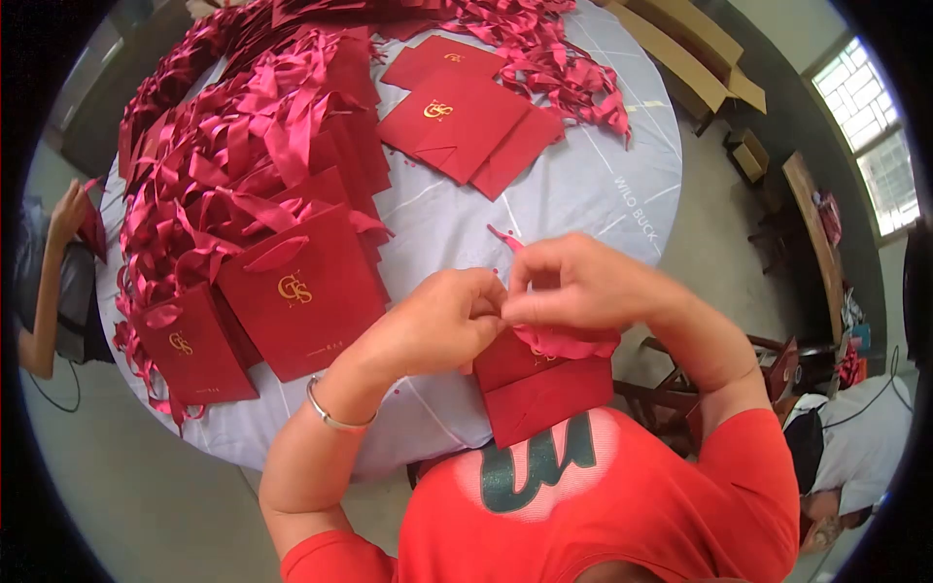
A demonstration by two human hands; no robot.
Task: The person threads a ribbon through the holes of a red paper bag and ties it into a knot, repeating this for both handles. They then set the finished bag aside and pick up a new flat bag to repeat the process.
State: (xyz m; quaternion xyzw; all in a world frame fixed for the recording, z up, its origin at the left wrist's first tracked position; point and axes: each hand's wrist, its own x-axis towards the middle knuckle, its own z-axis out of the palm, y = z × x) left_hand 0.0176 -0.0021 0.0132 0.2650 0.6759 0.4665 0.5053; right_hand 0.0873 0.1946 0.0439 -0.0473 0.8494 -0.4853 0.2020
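Observation:
My left hand point(449, 319) and my right hand point(585, 284) meet at the table's near edge, fingertips almost touching. Both are closed in a pinch. A pink-red ribbon point(502, 236) pokes out beyond my right fingers, and I take it to be in that pinch. What my left fingertips hold is hidden. Below my hands, a dark red paper gift bag point(549, 398) lies against my front, with more ribbon point(569, 342) across its upper part. My right hand and the ribbon partly cover its gold print.
On the round, pale-clothed table point(622, 209), a mass of ribboned red bags point(233, 185) fills the left. Several flat bags point(452, 117) lie at the back, beside loose ribbons point(573, 83). One person's arm point(49, 282) is at left; another person point(860, 437) sits at right. Cardboard boxes point(685, 49) stand behind.

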